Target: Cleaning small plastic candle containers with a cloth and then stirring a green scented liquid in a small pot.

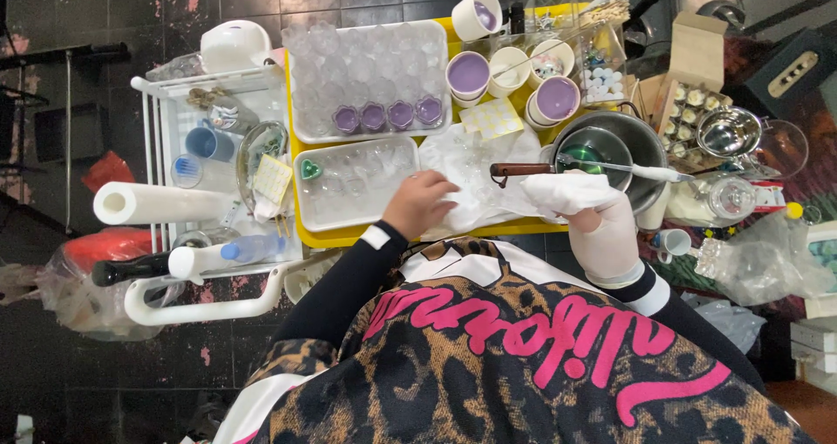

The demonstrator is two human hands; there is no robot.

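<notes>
My left hand (420,202) is bare, with its fingers curled down onto a crumpled white paper sheet (466,169) on the yellow table (349,235). My right hand (606,230) wears a white glove and grips a folded white tissue (567,191). The tissue is pressed against a spatula with a brown wooden handle (516,169), whose metal blade (649,173) lies across a steel pot (649,139) holding green liquid. A white tray (307,201) of clear small cups sits just left of my left hand.
A larger white tray (296,104) holds clear cups and several filled with purple wax (388,115). Cups of purple wax (468,73) stand behind. A white cart (148,130) at left carries a paper roll (157,204) and a bottle (248,249). A box (693,104) and a metal strainer (728,130) are at right.
</notes>
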